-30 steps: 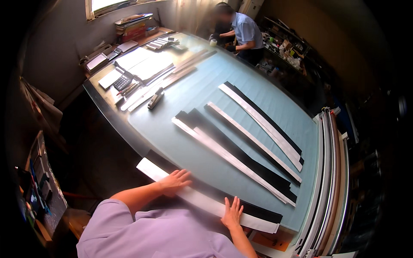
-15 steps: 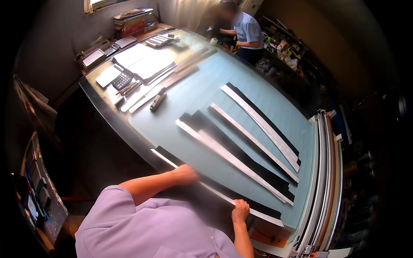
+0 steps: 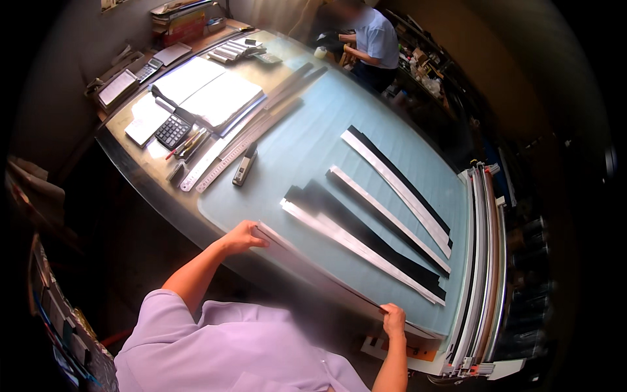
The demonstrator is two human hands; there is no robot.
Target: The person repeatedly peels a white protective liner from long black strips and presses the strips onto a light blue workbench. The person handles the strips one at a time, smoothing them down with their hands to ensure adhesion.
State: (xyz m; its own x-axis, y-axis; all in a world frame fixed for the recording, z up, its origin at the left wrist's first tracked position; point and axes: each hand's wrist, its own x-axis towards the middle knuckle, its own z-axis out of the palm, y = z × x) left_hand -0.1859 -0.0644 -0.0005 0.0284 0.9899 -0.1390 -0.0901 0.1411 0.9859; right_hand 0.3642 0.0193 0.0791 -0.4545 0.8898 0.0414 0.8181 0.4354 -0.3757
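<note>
A long narrow strip (image 3: 287, 253) runs along the near edge of the glass-topped table, its pale face turned toward me and partly blurred. My left hand (image 3: 241, 238) grips it by the left end, thumb against the pale face. Further along to the right, my right hand (image 3: 394, 321) is closed on the same strip. Beyond it, several black-and-white strips lie slantwise on the table: an overlapping group (image 3: 366, 245) nearest me, a single strip (image 3: 388, 219) in the middle, and another black-and-white strip (image 3: 398, 189) farthest off.
The table (image 3: 297, 150) bears a stapler (image 3: 245, 164), steel rulers (image 3: 225, 157), a calculator (image 3: 173, 130) and an open notebook (image 3: 219, 95) at left. Long rolls or tubes (image 3: 483, 261) line its right side. Another person (image 3: 377, 42) works beyond the far edge.
My left hand has slid left to the strip's end, and my right hand has moved right. The strip has turned so its pale face shows instead of the black part.
</note>
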